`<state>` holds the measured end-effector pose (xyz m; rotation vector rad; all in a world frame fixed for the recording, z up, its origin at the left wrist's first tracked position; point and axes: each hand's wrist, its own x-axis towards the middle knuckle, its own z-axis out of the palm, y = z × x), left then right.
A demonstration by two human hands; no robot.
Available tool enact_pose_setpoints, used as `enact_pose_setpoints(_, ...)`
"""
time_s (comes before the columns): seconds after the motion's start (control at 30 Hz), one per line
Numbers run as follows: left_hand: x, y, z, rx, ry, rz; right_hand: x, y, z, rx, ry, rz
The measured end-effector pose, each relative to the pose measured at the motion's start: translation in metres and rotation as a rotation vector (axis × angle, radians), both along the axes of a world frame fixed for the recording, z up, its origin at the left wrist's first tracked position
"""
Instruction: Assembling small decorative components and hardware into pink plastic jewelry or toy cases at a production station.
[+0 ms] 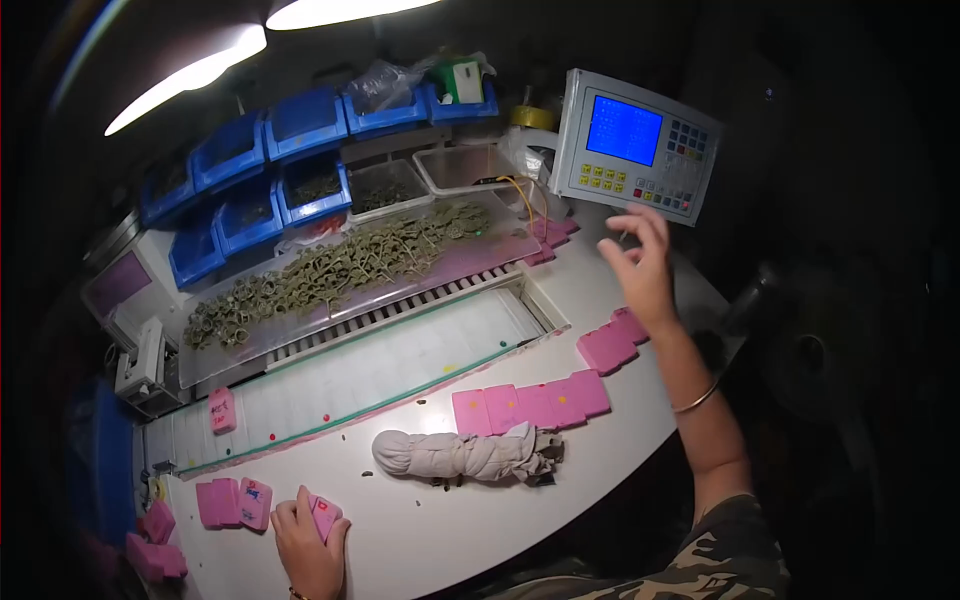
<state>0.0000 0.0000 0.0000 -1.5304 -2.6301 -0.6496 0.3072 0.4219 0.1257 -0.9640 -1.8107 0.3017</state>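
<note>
My left hand (pixel 310 548) is closed around a pink block (pixel 325 517) with a red mark, which rests on the white table near its front left edge. Just left of it a marked pink block (pixel 255 504) leans against two more pink blocks (pixel 217 503). My right hand (pixel 643 268) is raised over the table's right side, in front of the control panel (pixel 640 142) with a lit blue screen. Its fingers are curved and apart from the thumb, with nothing visible between them. Below it lie overlapping pink blocks (pixel 610 343).
A cloth-wrapped bundle (pixel 455 455) lies mid-table beside a row of pink blocks (pixel 530 403). Behind runs a pale conveyor belt (pixel 370 385) carrying one pink block (pixel 222 411). Beyond are a clear tray (pixel 200 372) heaped with small greenish parts and blue bins (pixel 232 150).
</note>
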Motion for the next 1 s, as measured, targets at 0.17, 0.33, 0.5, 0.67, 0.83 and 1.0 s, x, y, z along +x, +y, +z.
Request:
enact_pose_setpoints(0.17, 0.004, -0.003, 0.018, -0.059, -0.013, -0.094, 0.054, 0.057, 0.019, 0.396, -0.115, -0.229)
enact_pose_setpoints(0.33, 0.014, 0.002, 0.03, -0.033, -0.061, -0.087, 0.064, 0.064, 0.028, 0.339, -0.404, -0.323)
enact_pose_setpoints(0.5, 0.016, 0.001, 0.037, -0.091, -0.103, -0.019, 0.064, 0.077, 0.028, 0.34, -0.462, -0.339)
enact_pose_setpoints(0.67, 0.013, -0.006, 0.03, -0.104, -0.099, -0.044, 0.06, 0.083, 0.03, 0.454, -0.591, -0.416)
enact_pose_setpoints(0.83, 0.01, -0.003, 0.029, -0.022, -0.118, -0.052, 0.06, 0.085, 0.041, 0.554, -0.662, -0.415)
enact_pose_setpoints(1.0, 0.015, 0.008, 0.037, 0.128, -0.254, -0.068, 0.063, 0.055, 0.048, 0.132, -0.437, -0.121)
